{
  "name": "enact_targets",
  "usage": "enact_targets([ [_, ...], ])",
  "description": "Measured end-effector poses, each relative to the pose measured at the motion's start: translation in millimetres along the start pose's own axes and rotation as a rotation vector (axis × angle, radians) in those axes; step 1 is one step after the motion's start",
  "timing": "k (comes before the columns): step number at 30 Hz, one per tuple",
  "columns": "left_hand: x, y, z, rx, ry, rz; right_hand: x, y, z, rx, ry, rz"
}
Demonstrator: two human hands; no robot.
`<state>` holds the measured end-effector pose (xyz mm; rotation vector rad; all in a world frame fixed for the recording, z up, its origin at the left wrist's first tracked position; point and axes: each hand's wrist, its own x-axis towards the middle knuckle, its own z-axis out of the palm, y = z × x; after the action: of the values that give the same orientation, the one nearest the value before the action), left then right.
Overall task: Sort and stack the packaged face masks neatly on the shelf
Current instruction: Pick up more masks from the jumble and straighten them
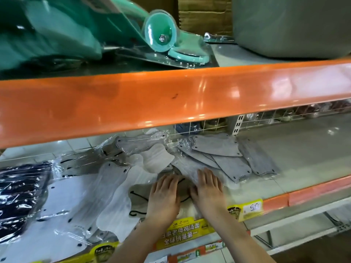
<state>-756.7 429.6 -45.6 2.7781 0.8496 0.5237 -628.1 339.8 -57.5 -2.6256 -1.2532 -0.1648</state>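
Packaged face masks lay scattered across the lower shelf [296, 149] in clear wrappers: white masks [106, 194] spread at the left and centre, grey masks [226, 154] fanned out at the right, and a pile of dark navy masks [20, 194] at the far left edge. Both hands rested side by side, palms down, near the front of the shelf. Left hand [164, 196] lay flat with fingers straight on a beige mask [141, 192] with black ear loops; right hand [208, 188] lay flat with fingers slightly spread, its fingertips over the near end of a grey mask packet. Neither hand gripped anything. Above, the orange beam [171, 97] of the upper shelf crossed the whole view and hid the back of the mask pile. On that upper shelf sat teal plastic goods [76, 29] in clear packaging and a grey container [292, 25]. Behind the masks ran a white wire grid [266, 118]. Yellow labels [182, 232] and a price tag [252, 207] were fixed along the front edge
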Motion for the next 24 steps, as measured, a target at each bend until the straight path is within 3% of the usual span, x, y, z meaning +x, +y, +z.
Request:
enact_targets([
  [6, -2.7, -4.6, 10.7, 0.066, -0.024, -0.039, 4.6, 1.7, 1.5, -0.077, 0.004, -0.002],
  [14, -3.2, -4.7, 15.3, 0.022, 0.048, -0.040, 12.0, 8.7, -6.5, -0.084, 0.139, -0.169],
  [19, -4.0, -3.8, 14.7, 0.007, 0.085, -0.028, 3.8, 11.8, -14.4, 0.096, 0.135, -0.211],
  [24, -4.9, -2.6, 11.4, -0.020, 0.100, -0.027, 5.8, 19.6, -38.1, 0.429, 0.063, 0.004],
])
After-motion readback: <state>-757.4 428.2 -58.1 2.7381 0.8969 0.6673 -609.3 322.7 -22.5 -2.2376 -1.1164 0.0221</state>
